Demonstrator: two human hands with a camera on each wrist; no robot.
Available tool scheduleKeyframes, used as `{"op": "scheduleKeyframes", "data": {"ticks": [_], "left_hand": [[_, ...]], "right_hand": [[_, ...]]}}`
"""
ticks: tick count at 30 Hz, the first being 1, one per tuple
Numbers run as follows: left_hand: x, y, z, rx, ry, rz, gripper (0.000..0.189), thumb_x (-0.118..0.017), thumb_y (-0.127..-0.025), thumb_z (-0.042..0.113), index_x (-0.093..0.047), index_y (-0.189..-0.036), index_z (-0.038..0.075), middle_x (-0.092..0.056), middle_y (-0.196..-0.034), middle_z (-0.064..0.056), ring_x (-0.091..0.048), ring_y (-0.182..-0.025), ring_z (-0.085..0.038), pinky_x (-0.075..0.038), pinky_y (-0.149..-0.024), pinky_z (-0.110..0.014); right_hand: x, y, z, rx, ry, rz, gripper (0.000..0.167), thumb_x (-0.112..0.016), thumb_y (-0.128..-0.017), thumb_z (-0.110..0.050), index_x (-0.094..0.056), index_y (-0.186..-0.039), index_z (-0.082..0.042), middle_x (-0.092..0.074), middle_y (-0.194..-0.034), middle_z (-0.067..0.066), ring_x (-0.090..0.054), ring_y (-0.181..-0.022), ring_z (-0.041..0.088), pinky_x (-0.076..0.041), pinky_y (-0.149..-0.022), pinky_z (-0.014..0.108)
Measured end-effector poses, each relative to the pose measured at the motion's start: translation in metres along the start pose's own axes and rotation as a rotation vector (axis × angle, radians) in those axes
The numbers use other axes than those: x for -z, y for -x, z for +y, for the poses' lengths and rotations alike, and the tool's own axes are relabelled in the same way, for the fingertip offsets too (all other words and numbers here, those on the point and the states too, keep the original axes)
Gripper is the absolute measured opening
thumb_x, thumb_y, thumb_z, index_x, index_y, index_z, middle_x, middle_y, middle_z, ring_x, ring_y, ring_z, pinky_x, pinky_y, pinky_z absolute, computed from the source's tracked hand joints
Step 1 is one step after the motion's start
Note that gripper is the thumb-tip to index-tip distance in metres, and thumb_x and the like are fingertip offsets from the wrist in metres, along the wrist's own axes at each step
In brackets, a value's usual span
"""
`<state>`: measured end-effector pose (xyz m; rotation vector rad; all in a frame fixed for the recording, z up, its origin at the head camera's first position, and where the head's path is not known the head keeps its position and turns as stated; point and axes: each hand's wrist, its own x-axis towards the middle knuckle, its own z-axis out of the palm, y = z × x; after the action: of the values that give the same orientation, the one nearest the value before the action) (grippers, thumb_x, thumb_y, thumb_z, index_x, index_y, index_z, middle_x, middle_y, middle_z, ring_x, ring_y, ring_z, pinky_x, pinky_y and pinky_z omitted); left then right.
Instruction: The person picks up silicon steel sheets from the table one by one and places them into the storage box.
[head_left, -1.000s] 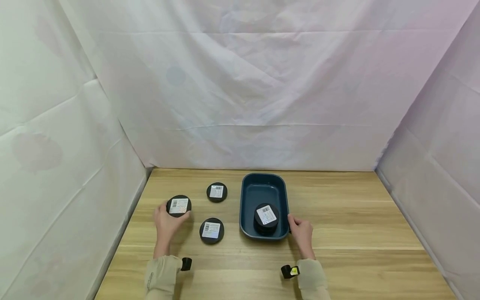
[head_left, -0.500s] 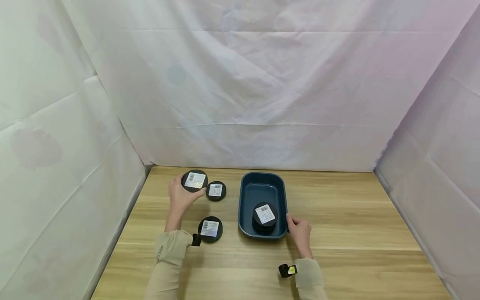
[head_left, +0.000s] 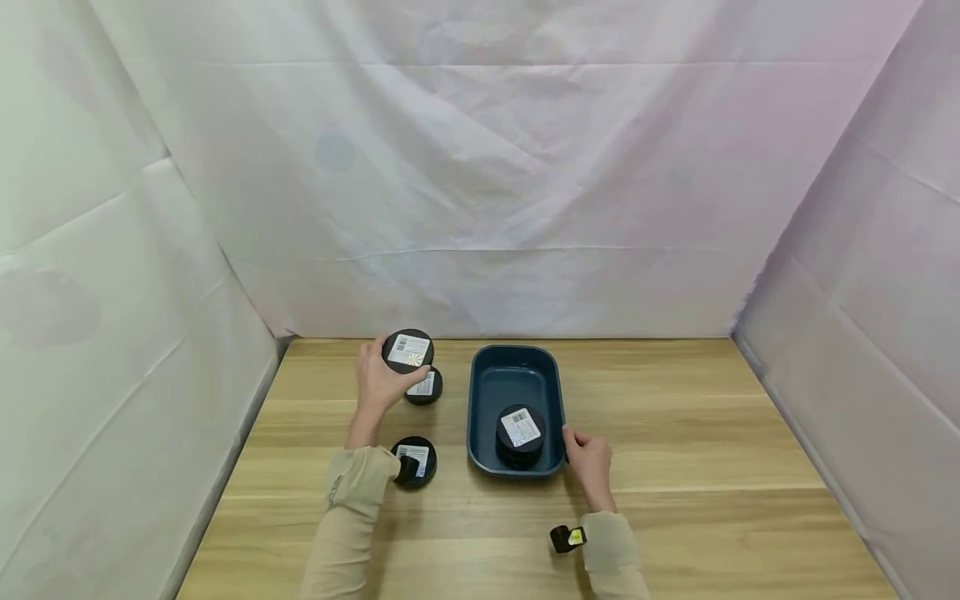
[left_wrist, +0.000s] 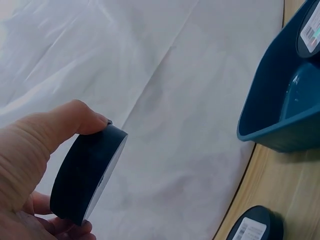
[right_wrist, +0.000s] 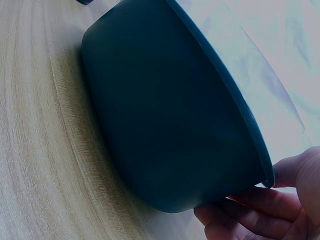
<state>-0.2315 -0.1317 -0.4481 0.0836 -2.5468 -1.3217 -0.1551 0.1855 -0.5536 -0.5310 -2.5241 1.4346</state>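
My left hand [head_left: 378,379] grips a thick black disc [head_left: 407,351] by its edge, thumb on one side and fingers on the other. A white barcode label covers much of its upper face. It hangs above the table and partly hides a similar disc [head_left: 424,387]. Nearer me lies another labelled disc [head_left: 415,462], partly covered by the wrist camera. A dark blue basin [head_left: 510,382] stands to the right, with a stack of discs [head_left: 519,437] in its near end. At the basin's right side, my right hand [right_wrist: 270,210] pinches the rim between thumb and fingers.
The wooden table [head_left: 697,433] extends to both sides of the basin. White cloth [head_left: 480,192] hangs behind it, and more cloth walls in the left and right sides. A small black camera [head_left: 567,538] sits at my right wrist.
My left hand has lifted the disc from the table's left part and carried it right and toward the back. My right hand has stayed at the basin's rim.
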Motion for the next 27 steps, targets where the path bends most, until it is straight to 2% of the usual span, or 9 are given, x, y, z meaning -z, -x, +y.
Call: {"op": "scheduleKeyframes", "data": {"ticks": [2, 4, 9, 17, 22, 27], "left_hand": [[-0.006, -0.002, 0.003, -0.019, 0.010, -0.010, 0.081, -0.083, -0.066, 0.023, -0.044, -0.132, -0.007, -0.042, -0.122, -0.026, -0.042, -0.107, -0.040, -0.038, -0.089, -0.053], [-0.012, -0.004, 0.005, -0.036, 0.018, -0.018, 0.080, -0.083, -0.066, 0.023, -0.045, -0.130, -0.007, -0.043, -0.122, -0.026, -0.042, -0.107, -0.040, -0.038, -0.090, -0.053], [-0.029, -0.009, 0.014, -0.059, 0.043, -0.047, 0.081, -0.083, -0.065, 0.023, -0.045, -0.130, -0.008, -0.042, -0.123, -0.026, -0.041, -0.108, -0.040, -0.039, -0.091, -0.053], [-0.055, -0.019, 0.027, -0.080, 0.050, -0.149, 0.082, -0.082, -0.067, 0.025, -0.043, -0.133, -0.006, -0.040, -0.127, -0.026, -0.040, -0.112, -0.040, -0.038, -0.092, -0.053], [-0.068, -0.021, 0.029, -0.103, 0.056, -0.152, 0.082, -0.083, -0.067, 0.025, -0.044, -0.132, -0.005, -0.042, -0.125, -0.025, -0.043, -0.108, -0.038, -0.040, -0.089, -0.052], [-0.082, -0.020, 0.036, -0.134, 0.079, -0.181, 0.082, -0.082, -0.068, 0.026, -0.043, -0.133, -0.005, -0.042, -0.126, -0.026, -0.042, -0.110, -0.039, -0.040, -0.090, -0.052]], "right_hand": [[0.001, 0.000, 0.001, 0.002, 0.001, 0.008, 0.039, -0.062, -0.089, -0.020, -0.064, -0.058, 0.003, -0.045, -0.047, -0.008, -0.041, -0.051, 0.012, -0.030, -0.046, 0.024], [0.001, 0.000, 0.001, 0.002, 0.006, 0.020, 0.041, -0.062, -0.089, -0.020, -0.061, -0.053, 0.000, -0.045, -0.046, -0.009, -0.040, -0.051, 0.011, -0.030, -0.047, 0.024], [-0.002, 0.001, 0.002, 0.005, 0.012, 0.045, 0.047, -0.063, -0.088, -0.021, -0.047, -0.045, -0.010, -0.039, -0.044, -0.008, -0.037, -0.047, 0.012, -0.027, -0.046, 0.024], [-0.010, 0.002, -0.003, 0.016, -0.003, 0.081, 0.049, -0.064, -0.086, -0.019, -0.042, -0.043, -0.013, -0.035, -0.042, -0.010, -0.035, -0.046, 0.011, -0.026, -0.045, 0.024], [-0.019, 0.003, -0.008, 0.065, 0.002, 0.067, 0.049, -0.064, -0.085, -0.017, -0.040, -0.042, -0.014, -0.033, -0.042, -0.013, -0.034, -0.046, 0.011, -0.025, -0.045, 0.024], [-0.021, 0.004, -0.012, 0.098, 0.015, 0.078, 0.048, -0.064, -0.085, -0.015, -0.042, -0.043, -0.014, -0.033, -0.043, -0.011, -0.035, -0.047, 0.012, -0.025, -0.045, 0.024]]}}
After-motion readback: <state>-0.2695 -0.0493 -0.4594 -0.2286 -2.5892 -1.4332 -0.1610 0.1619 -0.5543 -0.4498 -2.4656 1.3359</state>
